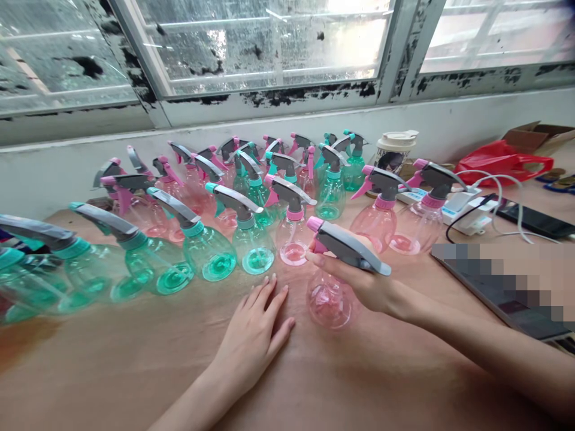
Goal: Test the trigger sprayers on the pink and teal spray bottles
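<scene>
My right hand point(372, 281) is wrapped round the neck of a pink spray bottle point(332, 305) with a grey and pink trigger head. The bottle stands upright or nearly so; I cannot tell whether its base touches the table. To its left, my left hand point(258, 323) lies flat on the wooden table point(148, 371), fingers stretched out and holding nothing. Just beyond those fingertips is a green spray bottle point(254, 248). Another pink spray bottle point(294, 239) stands behind the held one. The held bottle's neck is hidden by my right hand.
Several green and pink spray bottles point(209, 254) fill the table's back and left side. At the right are a lidded cup point(398, 149), a red plastic bag point(498, 161), a white power strip point(469, 212) with cables, a phone point(539, 218) and a dark flat device point(489, 293).
</scene>
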The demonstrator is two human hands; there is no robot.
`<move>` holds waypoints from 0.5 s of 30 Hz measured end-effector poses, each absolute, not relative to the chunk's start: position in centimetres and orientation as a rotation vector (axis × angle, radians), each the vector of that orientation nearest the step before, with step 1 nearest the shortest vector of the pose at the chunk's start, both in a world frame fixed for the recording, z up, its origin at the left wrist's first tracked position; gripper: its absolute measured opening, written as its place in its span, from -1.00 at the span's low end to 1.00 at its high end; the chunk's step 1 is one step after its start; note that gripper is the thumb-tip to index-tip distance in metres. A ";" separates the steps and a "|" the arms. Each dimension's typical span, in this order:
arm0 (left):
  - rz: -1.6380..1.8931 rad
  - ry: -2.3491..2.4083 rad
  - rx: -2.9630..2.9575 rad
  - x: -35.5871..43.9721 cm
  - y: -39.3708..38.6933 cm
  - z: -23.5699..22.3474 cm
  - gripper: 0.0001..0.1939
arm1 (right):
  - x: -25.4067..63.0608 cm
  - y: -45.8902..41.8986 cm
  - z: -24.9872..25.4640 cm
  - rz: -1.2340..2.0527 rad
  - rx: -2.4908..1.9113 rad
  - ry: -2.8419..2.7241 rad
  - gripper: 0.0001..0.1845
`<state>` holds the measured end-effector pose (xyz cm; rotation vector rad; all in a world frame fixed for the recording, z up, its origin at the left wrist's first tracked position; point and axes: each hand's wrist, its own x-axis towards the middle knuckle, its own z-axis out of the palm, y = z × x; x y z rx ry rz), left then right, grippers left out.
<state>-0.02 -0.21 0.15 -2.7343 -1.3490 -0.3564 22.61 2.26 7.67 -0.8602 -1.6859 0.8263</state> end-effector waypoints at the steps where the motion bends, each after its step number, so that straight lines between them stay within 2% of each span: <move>1: -0.365 -1.352 -2.736 0.0 -0.2 0.1 -0.52 | 22.7 2.3 7.6 0.810 -0.854 -1.697 -0.91; 7: -0.362 -1.355 -2.739 -0.2 -0.1 0.1 -0.52 | 22.8 2.4 7.6 0.887 -0.758 -1.685 -0.90; 12: -0.348 -1.352 -2.738 -0.2 -0.1 0.2 -0.53 | 22.8 2.4 7.8 0.804 -0.811 -1.712 -0.95; 15: -0.328 -1.354 -2.732 -0.1 -0.1 0.3 -0.53 | 22.8 2.3 7.7 0.797 -0.812 -1.726 -0.86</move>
